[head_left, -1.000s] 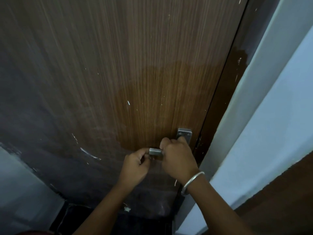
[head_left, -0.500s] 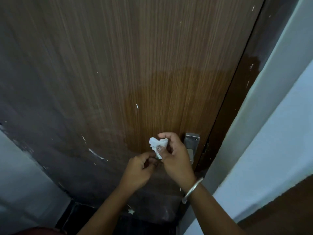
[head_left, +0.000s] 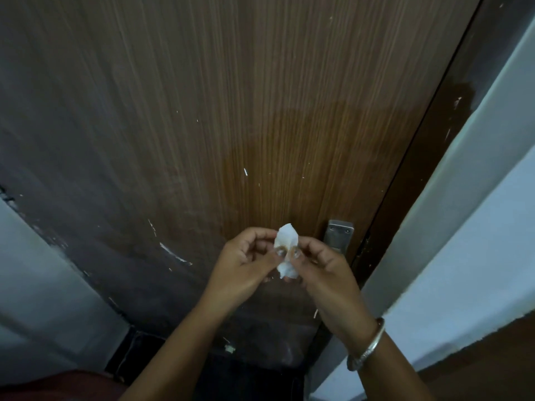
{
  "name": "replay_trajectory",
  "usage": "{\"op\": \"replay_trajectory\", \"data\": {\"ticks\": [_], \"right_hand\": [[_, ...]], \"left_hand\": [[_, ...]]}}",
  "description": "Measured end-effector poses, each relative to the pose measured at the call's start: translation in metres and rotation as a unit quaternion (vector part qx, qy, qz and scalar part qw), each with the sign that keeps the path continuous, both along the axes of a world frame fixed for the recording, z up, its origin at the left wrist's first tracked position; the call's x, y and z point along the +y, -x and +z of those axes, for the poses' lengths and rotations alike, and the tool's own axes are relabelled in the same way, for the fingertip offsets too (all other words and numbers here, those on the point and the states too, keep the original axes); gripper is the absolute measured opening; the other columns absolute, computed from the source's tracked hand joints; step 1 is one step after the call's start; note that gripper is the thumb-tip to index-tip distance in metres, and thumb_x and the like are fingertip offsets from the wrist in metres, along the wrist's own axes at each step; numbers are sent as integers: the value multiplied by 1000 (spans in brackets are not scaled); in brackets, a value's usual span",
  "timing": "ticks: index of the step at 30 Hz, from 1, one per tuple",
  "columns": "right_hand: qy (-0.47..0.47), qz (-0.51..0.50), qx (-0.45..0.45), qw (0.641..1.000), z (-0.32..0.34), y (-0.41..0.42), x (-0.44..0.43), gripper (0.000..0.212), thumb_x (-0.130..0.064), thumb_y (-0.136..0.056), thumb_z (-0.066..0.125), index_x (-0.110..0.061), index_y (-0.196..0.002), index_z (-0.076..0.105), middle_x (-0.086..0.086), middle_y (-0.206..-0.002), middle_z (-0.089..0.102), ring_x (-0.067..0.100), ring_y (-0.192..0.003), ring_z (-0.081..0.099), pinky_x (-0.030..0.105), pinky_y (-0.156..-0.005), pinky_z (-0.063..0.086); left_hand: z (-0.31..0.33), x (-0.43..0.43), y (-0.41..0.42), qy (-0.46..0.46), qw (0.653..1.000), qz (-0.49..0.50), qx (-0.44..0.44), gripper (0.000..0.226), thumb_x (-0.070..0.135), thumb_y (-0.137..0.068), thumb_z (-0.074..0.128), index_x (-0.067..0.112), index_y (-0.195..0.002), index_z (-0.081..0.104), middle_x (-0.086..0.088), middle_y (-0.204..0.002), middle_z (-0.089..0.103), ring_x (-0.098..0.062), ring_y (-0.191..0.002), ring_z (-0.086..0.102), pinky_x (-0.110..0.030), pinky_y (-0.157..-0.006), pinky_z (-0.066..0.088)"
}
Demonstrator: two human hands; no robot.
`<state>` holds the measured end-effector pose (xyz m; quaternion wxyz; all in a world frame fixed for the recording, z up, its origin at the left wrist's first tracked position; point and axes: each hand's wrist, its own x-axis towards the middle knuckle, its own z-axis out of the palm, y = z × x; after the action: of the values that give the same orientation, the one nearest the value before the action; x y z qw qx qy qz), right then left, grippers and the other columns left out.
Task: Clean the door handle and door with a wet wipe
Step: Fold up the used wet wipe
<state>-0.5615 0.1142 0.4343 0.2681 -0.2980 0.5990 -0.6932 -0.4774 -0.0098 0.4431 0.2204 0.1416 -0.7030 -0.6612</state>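
— Wipe (head_left: pixel 286 250) position?

— Small, white, crumpled. Held up in front of the door (head_left: pixel 202 125), between both hands, with the thumbs pressed side by side on its near face.

— Left hand (head_left: pixel 246 267) first.

— Fingers curled, thumb tip pinching the wipe's left half against the fingers behind it. Closed on the wipe, nothing else in it.

— Right hand (head_left: pixel 324 267)?

— Same pinch, mirrored. Thumb on the wipe's right half, fingers folded behind. Metal bangle (head_left: pixel 366 345) on that wrist.

— How much of the wipe clears the grip?

— One rounded flap stands above the thumbs, a ragged corner hangs below them. The middle is covered by the two thumb tips. Brownish tint on the wipe around the thumbs; cannot tell whether it is dirt or shadow.

— Handle (head_left: pixel 340 234)?

— Only the grey metal plate shows, with screw heads at the top, just right of the wipe and partly behind the right hand's fingers. The lever itself is hidden. Neither hand appears to be on it.

— Does the wipe touch the door?

— Cannot tell from this angle; it looks held off the surface.

— Door surface?

— Wood grain, with a warmer, darker brown patch above the hands. White flecks and scrapes scattered about, one long pale scratch (head_left: pixel 175 253) to the left of the hands. Dark frame (head_left: pixel 419 169) and pale wall (head_left: pixel 477 212) to the right.
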Motion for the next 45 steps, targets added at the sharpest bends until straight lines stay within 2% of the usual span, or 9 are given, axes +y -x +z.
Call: {"op": "replay_trajectory", "data": {"ticks": [5, 14, 19, 26, 28, 33, 37, 41, 45], "right_hand": [[-10, 16, 33, 999, -2, -5, 9, 27, -23, -76, 69, -21, -103, 67, -1, -97, 73, 14, -90, 69, 20, -71, 53], [-25, -68, -28, 997, -12, 0, 19, 28, -2, -83, 64, -26, -98, 64, -3, -96, 72, 17, -90, 69, 24, -68, 55], [-19, -28, -28, 999, -12, -2, 24, 34, 6, -83, 59, -26, -93, 69, 6, -102, 70, 26, -95, 67, 36, -72, 56], [11, -57, -47, 997, -16, -4, 30, 30, 8, -74, 65, -19, -65, 71, 10, -88, 71, 28, -88, 67, 31, -72, 57], [0, -74, -64, 995, -21, -3, 35, 34, 9, -81, 58, -19, -65, 71, 9, -88, 71, 28, -90, 67, 33, -75, 56], [43, -74, -187, 979, -29, -11, 49, 11, -3, -75, 66, -9, -78, 75, 16, -97, 72, 28, -92, 69, 26, -73, 55], [-72, -194, -81, 975, -44, -25, 65, 23, 6, -77, 67, -17, -78, 71, 2, -87, 74, 17, -83, 69, 21, -68, 53], [-91, -327, -92, 936, -59, -41, 92, 36, 15, -74, 67, -17, -90, 60, -5, -66, 63, 16, -64, 66, 24, -57, 54], [-229, -416, 18, 880, -76, -64, 138, 14, 0, -76, 72, -13, -75, 68, -1, -68, 70, 15, -63, 68, 30, -60, 54]], "left_hand": [[-1, 1, 2, -44, 998, -34, -42, 33, 40, -65, 69, 23, -93, 66, -1, -80, 71, -13, -65, 67, -21, -47, 50], [-3, 2, 1, -153, 981, -109, -54, 30, 13, -64, 74, 16, -92, 65, -3, -83, 72, -19, -79, 69, -27, -62, 56], [-6, 4, 4, -85, 993, -63, -57, 38, -7, -70, 71, 13, -99, 58, -6, -78, 70, -16, -71, 67, -29, -59, 57], [-9, 7, 0, -39, 988, -138, -55, 14, 10, -71, 72, 16, -84, 69, -5, -86, 70, -18, -79, 66, -28, -68, 56], [-11, 9, -1, -78, 981, -161, -72, 15, 18, -71, 70, 16, -86, 70, -7, -89, 69, -18, -82, 67, -29, -69, 57], [-24, 20, 3, -24, 989, -128, -76, 19, -4, -75, 68, 14, -79, 70, -1, -79, 72, -15, -77, 68, -27, -67, 57], [-41, 36, 8, 21, 983, -154, -96, 25, -3, -69, 73, 19, -79, 64, 6, -73, 68, -7, -69, 63, -18, -63, 52], [-73, 68, 16, 32, 974, -182, -132, 26, 0, -68, 75, 19, -68, 57, 3, -63, 60, -6, -58, 54, -20, -54, 44], [-110, 115, 19, 20, 957, -236, -165, 28, -1, -67, 76, 21, -62, 60, -10, -60, 63, -15, -55, 56, -27, -56, 44]]}}
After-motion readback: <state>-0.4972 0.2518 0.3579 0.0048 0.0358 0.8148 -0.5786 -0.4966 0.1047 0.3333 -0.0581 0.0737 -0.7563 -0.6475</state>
